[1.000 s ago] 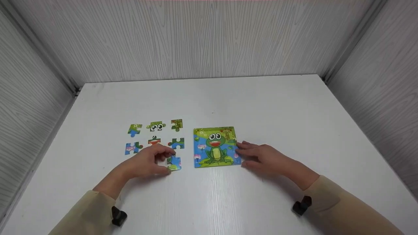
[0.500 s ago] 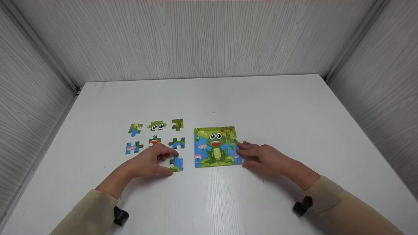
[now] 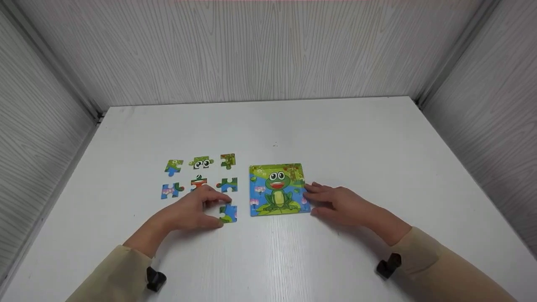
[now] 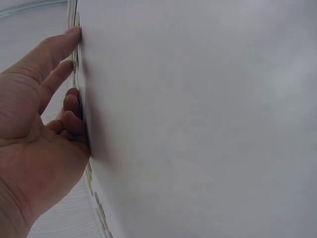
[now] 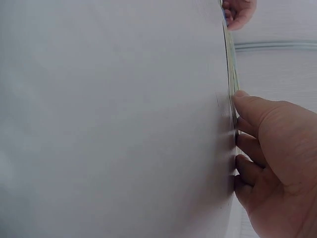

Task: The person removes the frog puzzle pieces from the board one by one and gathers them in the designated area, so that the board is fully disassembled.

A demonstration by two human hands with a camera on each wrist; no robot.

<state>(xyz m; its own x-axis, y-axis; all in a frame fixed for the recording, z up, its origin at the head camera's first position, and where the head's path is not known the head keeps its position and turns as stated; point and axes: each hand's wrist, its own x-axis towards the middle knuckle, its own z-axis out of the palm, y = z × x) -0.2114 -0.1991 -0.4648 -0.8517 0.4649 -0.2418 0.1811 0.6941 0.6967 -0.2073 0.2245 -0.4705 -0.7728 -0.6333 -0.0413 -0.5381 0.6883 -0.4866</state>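
Note:
My left hand (image 3: pixel 191 209) has its thumb and index finger at opposite edges of a blue and green puzzle piece (image 3: pixel 229 214), pinching it low over the table. In the left wrist view the other fingers of the left hand (image 4: pixel 44 114) curl inward. Just to the right of that piece lies a square puzzle board (image 3: pixel 279 188) with a smiling frog printed on it. My right hand (image 3: pixel 342 205) rests on the table with its fingertips at the board's right edge. The right wrist view shows this hand (image 5: pixel 277 148) with its fingers lightly bent against the tabletop.
Several loose pieces lie in rows beyond the left hand, among them a piece with eyes (image 3: pixel 201 162), a corner piece (image 3: pixel 173 167) and a lotus piece (image 3: pixel 171 190). The red-mouth piece (image 3: pixel 199 181) is partly covered by the hand. Wood-grain panels (image 3: pixel 268 50) enclose the white table (image 3: pixel 335 130).
The left hand has shifted slightly right, and the puzzle piece it pinches has slid right and turned a little. The right hand and the board stay in place.

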